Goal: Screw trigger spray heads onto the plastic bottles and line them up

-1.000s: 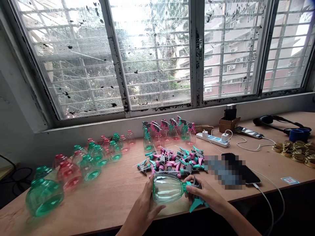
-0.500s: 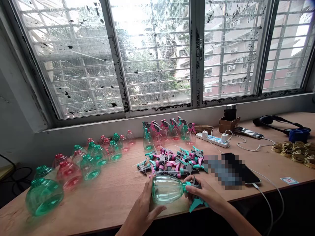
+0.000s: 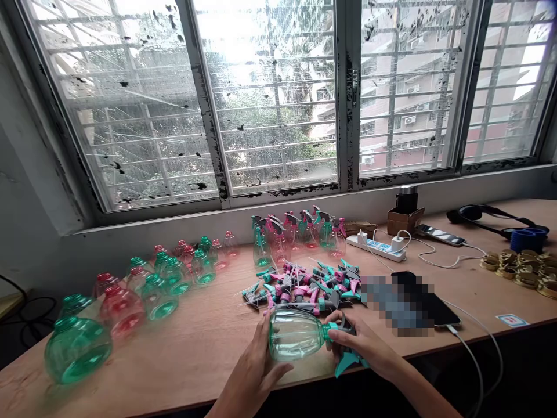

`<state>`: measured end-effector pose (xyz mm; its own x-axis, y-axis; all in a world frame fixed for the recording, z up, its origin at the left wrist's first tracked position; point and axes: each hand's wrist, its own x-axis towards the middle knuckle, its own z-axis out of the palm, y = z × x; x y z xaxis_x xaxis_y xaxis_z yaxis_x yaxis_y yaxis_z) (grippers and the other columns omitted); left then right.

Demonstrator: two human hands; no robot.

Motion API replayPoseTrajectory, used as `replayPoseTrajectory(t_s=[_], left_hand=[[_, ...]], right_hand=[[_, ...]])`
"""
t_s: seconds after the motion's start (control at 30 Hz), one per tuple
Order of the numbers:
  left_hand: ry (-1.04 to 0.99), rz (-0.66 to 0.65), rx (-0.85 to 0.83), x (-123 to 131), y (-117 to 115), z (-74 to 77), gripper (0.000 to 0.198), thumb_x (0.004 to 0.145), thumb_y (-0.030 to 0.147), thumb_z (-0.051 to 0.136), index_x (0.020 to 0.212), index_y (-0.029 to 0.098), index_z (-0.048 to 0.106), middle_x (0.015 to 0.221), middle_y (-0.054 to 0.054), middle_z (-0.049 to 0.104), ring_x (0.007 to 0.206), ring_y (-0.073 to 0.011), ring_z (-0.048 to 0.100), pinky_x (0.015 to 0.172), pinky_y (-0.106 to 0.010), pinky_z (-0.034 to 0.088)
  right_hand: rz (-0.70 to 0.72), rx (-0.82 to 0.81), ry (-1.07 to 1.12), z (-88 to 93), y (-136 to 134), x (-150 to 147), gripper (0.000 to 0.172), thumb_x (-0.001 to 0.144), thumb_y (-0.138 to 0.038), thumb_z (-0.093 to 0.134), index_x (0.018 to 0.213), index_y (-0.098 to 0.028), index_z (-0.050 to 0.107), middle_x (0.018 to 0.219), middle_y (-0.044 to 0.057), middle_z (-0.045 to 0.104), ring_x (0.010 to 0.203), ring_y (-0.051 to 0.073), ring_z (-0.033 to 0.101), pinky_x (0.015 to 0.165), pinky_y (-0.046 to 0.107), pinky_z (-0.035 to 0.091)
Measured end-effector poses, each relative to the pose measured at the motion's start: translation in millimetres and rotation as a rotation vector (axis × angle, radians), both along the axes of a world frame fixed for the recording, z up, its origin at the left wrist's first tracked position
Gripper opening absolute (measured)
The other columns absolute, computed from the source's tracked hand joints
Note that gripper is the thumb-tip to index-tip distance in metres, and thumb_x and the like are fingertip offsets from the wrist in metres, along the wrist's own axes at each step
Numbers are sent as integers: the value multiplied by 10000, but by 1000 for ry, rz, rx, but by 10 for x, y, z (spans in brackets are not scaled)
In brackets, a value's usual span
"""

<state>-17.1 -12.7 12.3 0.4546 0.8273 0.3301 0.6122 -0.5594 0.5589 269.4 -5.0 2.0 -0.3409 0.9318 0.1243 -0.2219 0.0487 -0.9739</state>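
Observation:
A clear green spray bottle lies on its side in the air near the table's front edge, its neck pointing right. My left hand is closed round the bottle's base end, with the thumb below. My right hand grips the grey and teal spray head at the neck, its fingers round the teal collar. The head sits at the bottle's mouth; how tightly it is joined I cannot tell. Just behind lies a pile of loose spray heads in pink, teal and grey, with thin tubes.
Green and red bottles without heads stand along the left. Several bottles with heads stand by the window wall. To the right are a power strip, a phone on a cable, headphones and gold-coloured rings.

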Motion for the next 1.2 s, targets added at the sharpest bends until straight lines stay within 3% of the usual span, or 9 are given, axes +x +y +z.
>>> replayPoseTrajectory(t_s=[0.1, 0.3, 0.4, 0.63, 0.9, 1.1, 1.2], left_hand=[[0, -17, 23, -1, 16, -12, 862, 982, 316, 572, 1600, 380, -25, 1706, -60, 152, 1554, -317, 165, 1234, -516, 243], [-55, -29, 69, 7, 42, -57, 829, 997, 371, 534, 1610, 336, -23, 1686, -108, 209, 1506, -367, 297, 1172, -559, 369], [-44, -34, 81, 15, 25, -32, 827, 998, 360, 535, 1605, 358, -28, 1685, -100, 211, 1515, -365, 277, 1168, -581, 367], [-31, -12, 98, 24, -18, 42, 836, 982, 303, 571, 1602, 361, 13, 1674, -94, 251, 1514, -349, 290, 1179, -551, 360], [-129, -34, 93, 29, 3, -24, 852, 974, 331, 598, 1596, 380, 18, 1678, -89, 225, 1500, -335, 326, 1141, -488, 442], [-129, -12, 98, 26, -24, -10, 868, 956, 312, 628, 1593, 379, 43, 1658, -118, 253, 1366, -333, 511, 1098, -498, 481], [-125, -12, 105, 33, -32, 15, 846, 956, 302, 626, 1592, 374, 73, 1651, -120, 268, 1391, -347, 481, 1093, -502, 484]], right_hand=[[-13, 7, -6, 6, -2, -4, 475, 766, -555, 797, 971, -187, 577, 716, 16, 725, 586, 174, 651, 568, 281, 492], [-18, 16, -5, 16, -5, 0, 470, 767, -546, 804, 962, -176, 590, 711, 19, 726, 581, 170, 655, 574, 280, 503], [-21, 19, 2, 12, -3, 2, 447, 776, -527, 806, 957, -174, 599, 728, 24, 735, 586, 169, 664, 581, 277, 511], [-41, 39, 22, -18, 26, 4, 430, 791, -508, 803, 962, -170, 600, 726, 28, 746, 583, 160, 663, 570, 264, 511], [-97, 42, 8, -48, 35, -3, 449, 783, -519, 801, 969, -172, 587, 711, 30, 750, 559, 168, 673, 538, 259, 493], [-82, 45, -9, -50, 27, 7, 440, 792, -517, 793, 981, -179, 584, 713, 29, 758, 570, 186, 686, 542, 279, 521], [-85, 42, -9, -37, 15, 5, 451, 786, -528, 795, 988, -182, 588, 710, 27, 758, 564, 187, 683, 536, 283, 525]])
